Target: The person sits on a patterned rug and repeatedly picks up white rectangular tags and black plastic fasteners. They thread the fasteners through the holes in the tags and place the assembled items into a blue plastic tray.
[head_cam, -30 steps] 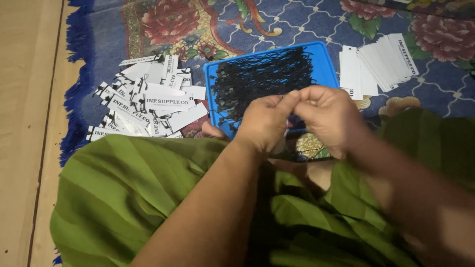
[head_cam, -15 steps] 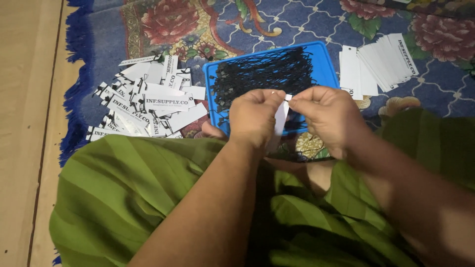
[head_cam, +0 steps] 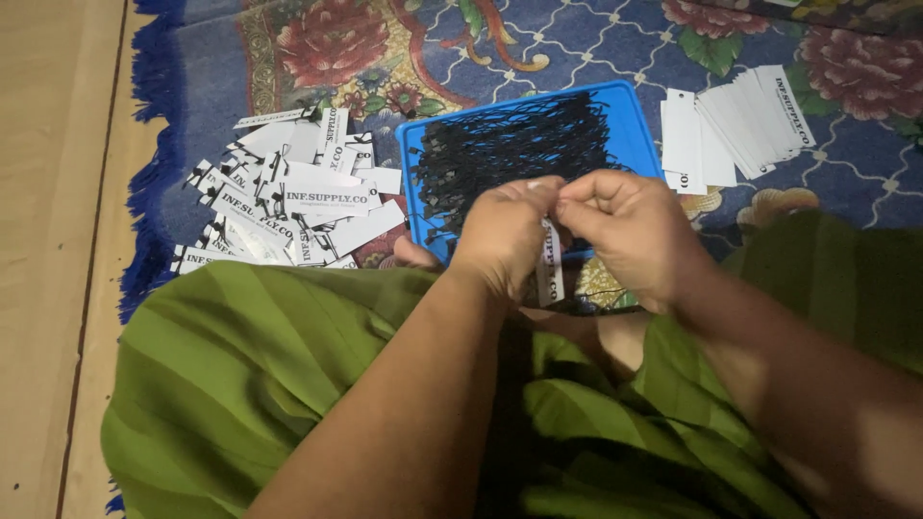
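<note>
My left hand (head_cam: 505,235) and right hand (head_cam: 630,231) pinch 1 white tag (head_cam: 549,261) shut, hanging just below the blue tray (head_cam: 630,115) | kept near its black strings (head_cam: 510,144) for reach | strung tags (head_cam: 288,207) left of tray | blank stack (head_cam: 735,130) right.

We counted two hands, one blue tray (head_cam: 635,115) of black strings too tangled to number, one white tag (head_cam: 549,269) held up, and two heaps of white tags, strung pile (head_cam: 288,207) and plain stack (head_cam: 735,130).
</note>
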